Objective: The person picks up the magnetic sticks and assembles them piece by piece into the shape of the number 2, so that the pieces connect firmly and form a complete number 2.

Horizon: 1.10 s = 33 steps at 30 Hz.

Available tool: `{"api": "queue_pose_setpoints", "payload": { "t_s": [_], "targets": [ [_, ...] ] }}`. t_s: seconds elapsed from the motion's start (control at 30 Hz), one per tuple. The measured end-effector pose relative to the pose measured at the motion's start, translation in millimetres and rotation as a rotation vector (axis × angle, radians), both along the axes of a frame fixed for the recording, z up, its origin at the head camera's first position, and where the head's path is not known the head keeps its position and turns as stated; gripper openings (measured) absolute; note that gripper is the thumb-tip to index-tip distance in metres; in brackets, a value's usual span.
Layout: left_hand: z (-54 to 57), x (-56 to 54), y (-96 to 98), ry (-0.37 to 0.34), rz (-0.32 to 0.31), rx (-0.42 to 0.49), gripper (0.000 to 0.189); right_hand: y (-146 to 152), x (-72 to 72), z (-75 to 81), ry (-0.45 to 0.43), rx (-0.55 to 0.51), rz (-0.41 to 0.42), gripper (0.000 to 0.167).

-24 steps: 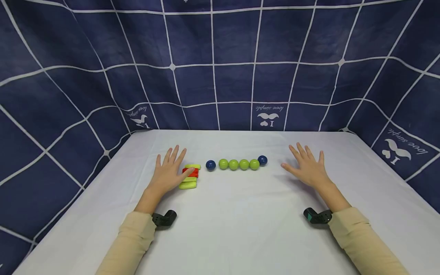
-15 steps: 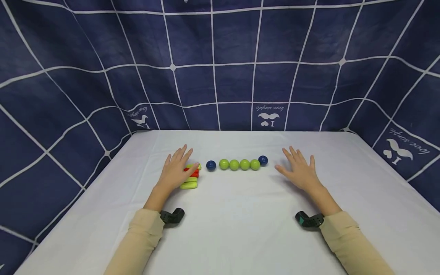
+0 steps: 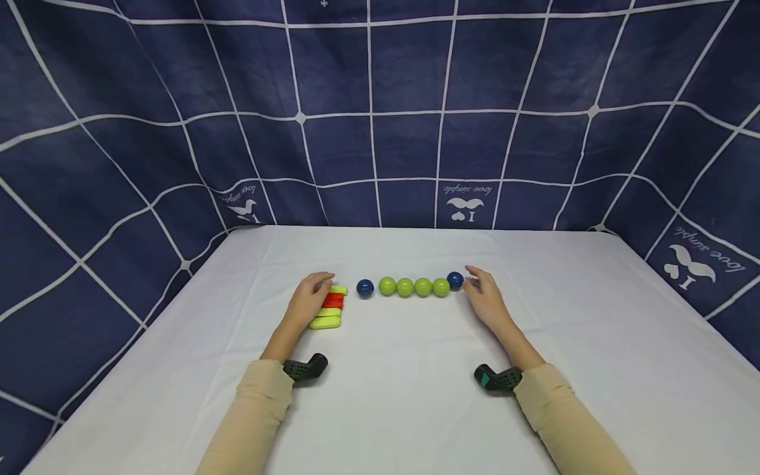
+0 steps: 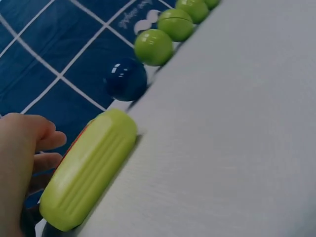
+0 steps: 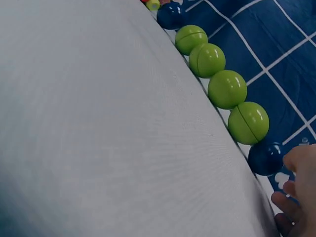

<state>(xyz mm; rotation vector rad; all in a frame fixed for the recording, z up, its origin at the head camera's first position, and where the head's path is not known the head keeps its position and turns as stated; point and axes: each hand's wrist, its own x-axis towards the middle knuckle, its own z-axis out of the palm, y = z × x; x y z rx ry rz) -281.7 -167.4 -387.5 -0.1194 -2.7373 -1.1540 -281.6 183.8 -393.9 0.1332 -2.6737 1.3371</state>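
In the head view my left hand [image 3: 305, 300] bends its fingers over the left end of a row of long, rounded blocks, covering part of them. A yellow-green block [image 3: 324, 322] lies nearest, then another like it, red blocks [image 3: 334, 300], and a yellow-green one [image 3: 339, 290] at the back. The left wrist view shows the grooved front block [image 4: 89, 170] beside loosely bent fingers [image 4: 49, 140]. My right hand [image 3: 487, 303] is at the right blue ball [image 3: 454, 281], thumb and fingers bent. From the right wrist, fingertips are right at that ball [image 5: 266, 158].
Several green balls [image 3: 405, 287] stand in a line between the right blue ball and another blue ball [image 3: 365, 288]. A white cloth [image 3: 404, 396] covers the table. Behind it hangs a dark blue curtain [image 3: 410, 145] with white lines. Black devices [image 3: 305, 367] sit on both wrists.
My right hand has moved left to the right blue ball, and its spread fingers have bent. The left hand has shifted slightly right, its fingers folding over the blocks. Balls and blocks stay put.
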Motion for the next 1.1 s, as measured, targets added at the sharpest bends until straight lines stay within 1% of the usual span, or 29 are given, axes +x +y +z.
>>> {"api": "queue_pose_setpoints", "payload": {
  "t_s": [0.07,0.1,0.17,0.3,0.37,0.47,0.6,0.67,0.8,0.87,1.0,1.1],
  "targets": [
    [-4.6,-0.5,-3.0,-0.021,-0.002,0.063,0.036,0.1,-0.9,-3.7,0.028,0.032,0.003,0.045],
    [-6.1,-0.4,-4.1,-0.028,0.001,0.067,0.037,0.1,-1.1,-5.2,0.044,0.057,0.013,0.045],
    [-7.1,-1.6,-5.5,-0.044,0.011,0.037,0.039,0.0,-1.6,-6.9,0.073,0.113,0.035,0.045],
    [-7.4,-1.7,-6.3,-0.085,0.023,-0.077,0.042,-1.1,-2.7,-8.8,0.106,0.250,0.073,0.050],
    [-7.1,-1.2,-5.8,-0.098,0.023,-0.109,0.042,-1.5,-3.0,-9.2,0.122,0.310,0.080,0.051],
    [-6.9,-1.1,-4.2,-0.112,0.020,-0.122,0.040,-2.0,-2.3,-9.1,0.147,0.397,0.091,0.053],
    [-7.2,-2.9,-2.4,-0.116,0.039,-0.074,0.036,-2.0,-0.4,-7.0,0.180,0.495,0.115,0.052],
    [-6.7,-4.1,-2.2,-0.114,0.055,-0.038,0.034,-2.5,0.9,-5.3,0.195,0.505,0.123,0.051],
    [-6.8,-6.8,-1.8,-0.123,0.084,0.017,0.032,-3.1,2.5,-3.0,0.212,0.480,0.118,0.047],
    [-7.8,-8.1,-1.9,-0.129,0.095,0.039,0.032,-3.3,2.9,-3.3,0.208,0.469,0.105,0.046],
    [-9.4,-8.9,-2.4,-0.119,0.099,0.089,0.032,-4.0,3.6,-4.8,0.183,0.444,0.076,0.047],
    [-8.5,-6.1,-2.4,-0.099,0.095,0.137,0.033,-4.2,3.6,-6.8,0.169,0.409,0.061,0.048]
  ]
}}
